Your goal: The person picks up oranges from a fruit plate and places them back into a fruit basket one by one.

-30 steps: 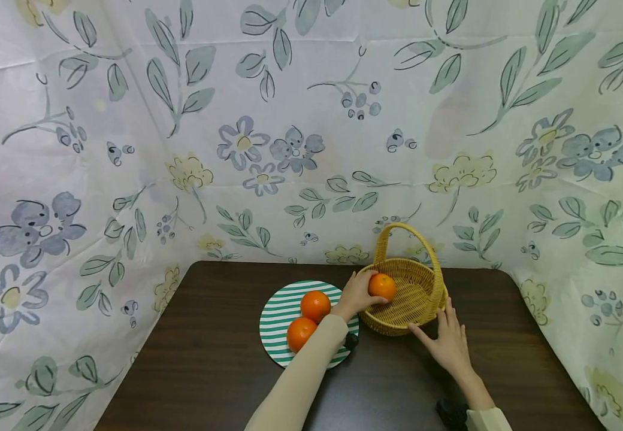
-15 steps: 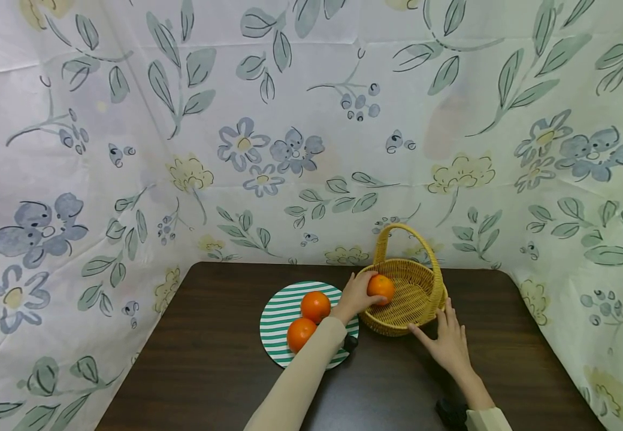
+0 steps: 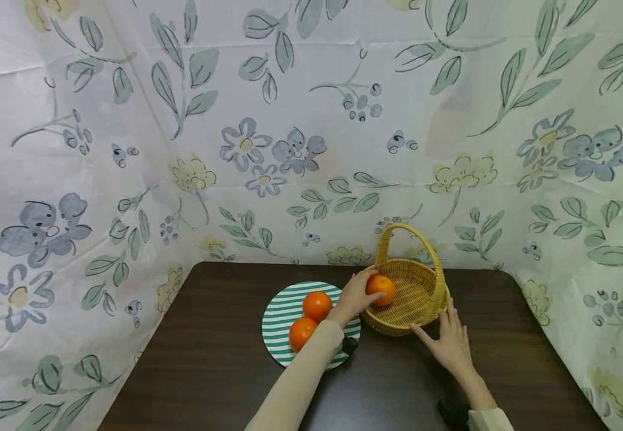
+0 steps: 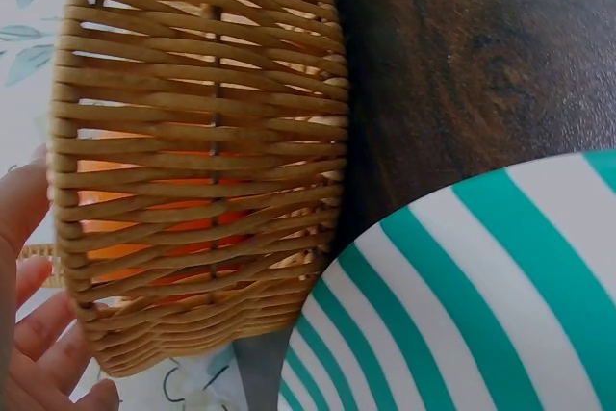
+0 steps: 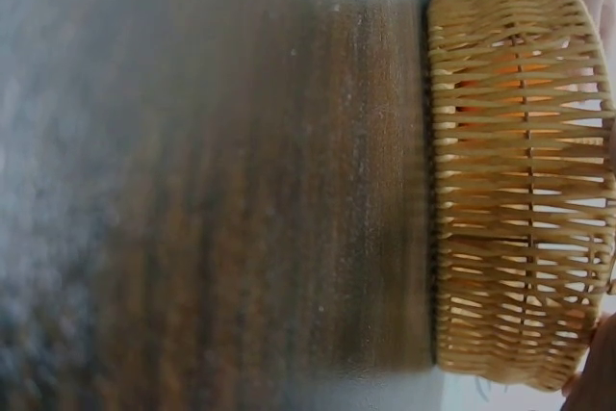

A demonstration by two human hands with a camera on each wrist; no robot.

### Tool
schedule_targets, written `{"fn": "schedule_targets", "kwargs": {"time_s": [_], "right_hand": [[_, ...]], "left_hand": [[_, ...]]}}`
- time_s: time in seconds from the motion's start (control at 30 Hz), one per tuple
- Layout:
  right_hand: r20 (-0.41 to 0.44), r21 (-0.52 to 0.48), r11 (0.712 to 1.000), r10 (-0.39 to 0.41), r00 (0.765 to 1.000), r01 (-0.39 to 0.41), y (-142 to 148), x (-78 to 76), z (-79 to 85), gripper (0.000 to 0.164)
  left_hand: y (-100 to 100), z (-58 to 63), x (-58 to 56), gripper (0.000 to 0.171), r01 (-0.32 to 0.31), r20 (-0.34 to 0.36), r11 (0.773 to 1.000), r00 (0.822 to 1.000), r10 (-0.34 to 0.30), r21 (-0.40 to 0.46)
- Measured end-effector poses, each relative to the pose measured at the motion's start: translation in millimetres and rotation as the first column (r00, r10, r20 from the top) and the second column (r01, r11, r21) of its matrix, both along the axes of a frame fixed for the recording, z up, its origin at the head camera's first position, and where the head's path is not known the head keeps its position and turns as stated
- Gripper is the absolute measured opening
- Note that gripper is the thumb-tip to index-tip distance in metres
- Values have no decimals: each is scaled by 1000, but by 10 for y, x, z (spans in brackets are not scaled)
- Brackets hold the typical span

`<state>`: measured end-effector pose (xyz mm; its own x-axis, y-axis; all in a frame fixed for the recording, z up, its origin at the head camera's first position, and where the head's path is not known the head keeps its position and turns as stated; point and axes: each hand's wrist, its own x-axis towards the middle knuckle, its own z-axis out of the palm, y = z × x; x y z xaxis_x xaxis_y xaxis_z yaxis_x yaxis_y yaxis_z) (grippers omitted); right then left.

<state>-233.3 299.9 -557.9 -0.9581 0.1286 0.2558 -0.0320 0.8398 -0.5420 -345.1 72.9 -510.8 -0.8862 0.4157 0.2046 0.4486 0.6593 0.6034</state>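
Note:
My left hand (image 3: 353, 297) reaches over the left rim of a yellow wicker basket (image 3: 411, 299), its thumb and fingers around an orange (image 3: 381, 291) just inside. Through the weave in the left wrist view, the orange (image 4: 144, 209) shows behind the wall of the basket (image 4: 202, 74). My right hand (image 3: 448, 344) lies at the basket's right front, fingers fairly straight and thumb spread, touching its side. Two more oranges, one farther back (image 3: 317, 306) and one nearer (image 3: 303, 334), rest on a green-and-white striped plate (image 3: 276, 323), partly behind my left forearm.
Everything stands on a dark wooden table (image 3: 214, 359). The plate is directly left of the basket. A floral cloth (image 3: 290, 149) hangs behind the table and along both sides. The basket's tall handle (image 3: 411, 230) arches over its opening.
The orange in my left hand has shifted very slightly down and left within the basket. My right hand stays at the basket's side, and the plate's oranges have not moved.

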Motion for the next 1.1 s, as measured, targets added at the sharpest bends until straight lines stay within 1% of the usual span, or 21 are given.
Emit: {"fn": "schedule_targets", "kwargs": {"time_s": [0.23, 0.5, 0.67, 0.9, 1.1], "right_hand": [[26, -8, 1000, -3, 1000, 3, 10, 9, -4, 87], [20, -12, 1000, -9, 1000, 9, 19, 19, -23, 86], [19, -13, 1000, -9, 1000, 9, 11, 14, -25, 88], [7, -13, 1000, -5, 1000, 6, 4, 9, -19, 87], [1, -18, 1000, 0, 1000, 0, -1, 2, -2, 86]], "left_hand": [[-46, 33, 54, 64, -4, 2, 996, 1000, 4, 85], [-110, 105, 127, 64, 11, 5, 992, 1000, -12, 127], [-148, 134, 180, 64, -1, -7, 990, 1000, 2, 139], [-216, 205, 276, 62, -4, -13, 982, 1000, 7, 187], [-291, 221, 342, 62, 6, -25, 979, 1000, -1, 206]]}}
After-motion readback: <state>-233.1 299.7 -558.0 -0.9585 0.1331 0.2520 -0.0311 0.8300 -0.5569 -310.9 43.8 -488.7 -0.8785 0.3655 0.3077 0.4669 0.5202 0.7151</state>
